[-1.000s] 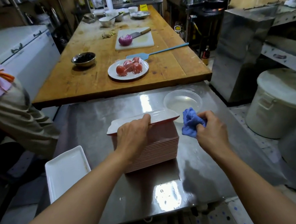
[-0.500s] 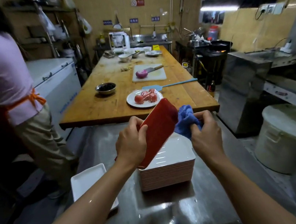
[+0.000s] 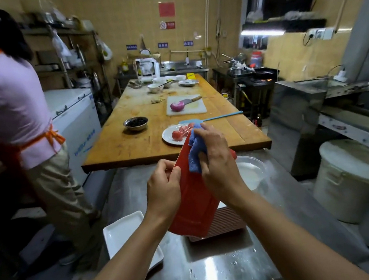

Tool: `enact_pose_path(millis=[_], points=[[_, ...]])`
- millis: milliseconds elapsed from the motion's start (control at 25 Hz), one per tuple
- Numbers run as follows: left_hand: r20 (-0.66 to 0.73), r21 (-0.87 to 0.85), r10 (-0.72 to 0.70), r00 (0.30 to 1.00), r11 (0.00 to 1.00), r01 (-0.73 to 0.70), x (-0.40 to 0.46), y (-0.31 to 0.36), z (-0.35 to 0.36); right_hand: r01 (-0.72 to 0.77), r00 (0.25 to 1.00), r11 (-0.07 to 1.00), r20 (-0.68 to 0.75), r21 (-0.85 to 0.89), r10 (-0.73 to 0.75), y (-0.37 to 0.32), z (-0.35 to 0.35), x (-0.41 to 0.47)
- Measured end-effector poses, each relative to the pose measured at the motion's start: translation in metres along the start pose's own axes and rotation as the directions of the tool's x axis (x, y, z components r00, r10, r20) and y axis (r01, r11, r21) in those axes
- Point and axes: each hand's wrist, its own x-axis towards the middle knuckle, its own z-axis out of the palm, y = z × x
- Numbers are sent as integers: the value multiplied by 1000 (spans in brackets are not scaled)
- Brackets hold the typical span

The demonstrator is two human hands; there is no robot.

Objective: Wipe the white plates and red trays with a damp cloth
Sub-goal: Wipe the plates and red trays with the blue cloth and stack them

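My left hand grips the left edge of a red tray, held up on a steep tilt above the steel table. My right hand holds a blue cloth and presses it against the tray's red face near its upper end. Below and behind the tray stands a stack of trays, mostly hidden by it. A white rectangular plate lies flat on the table to the left.
A clear bowl of water sits right of the tray. Beyond lies a wooden table with a plate of tomatoes, a metal bowl and a cutting board. A person in a pink shirt stands left. A white bucket is right.
My left hand lifted the top tray off the stack and tilted it upright. My right hand brought the blue cloth onto its red face. My view rose toward the room.
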Motion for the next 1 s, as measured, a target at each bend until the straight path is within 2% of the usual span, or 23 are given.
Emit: enact_pose_path(millis=[120,200,320,640,760,880,1000], points=[[-24,-68,-55,998,996,53,-2,6,1,95,995,981,28,-168,-91,6,-1,6],[-27,-124,-103,994,987,99,-2,9,4,120,993,979,16,-164,-119,16,-5,9],[-24,-203,-156,987,968,148,-1,9,9,84,996,990,-26,-110,-87,42,-15,3],[-55,-289,-210,976,939,186,-3,10,40,-198,975,977,-83,82,205,81,-25,-5],[-101,-374,-256,961,905,202,0,13,54,-324,941,931,-40,170,335,78,-22,-13],[-188,-430,-285,940,884,182,12,17,62,-385,921,900,24,204,388,76,-18,-36],[-151,-509,-326,933,835,209,11,15,70,-461,878,805,57,374,476,78,-31,-36]])
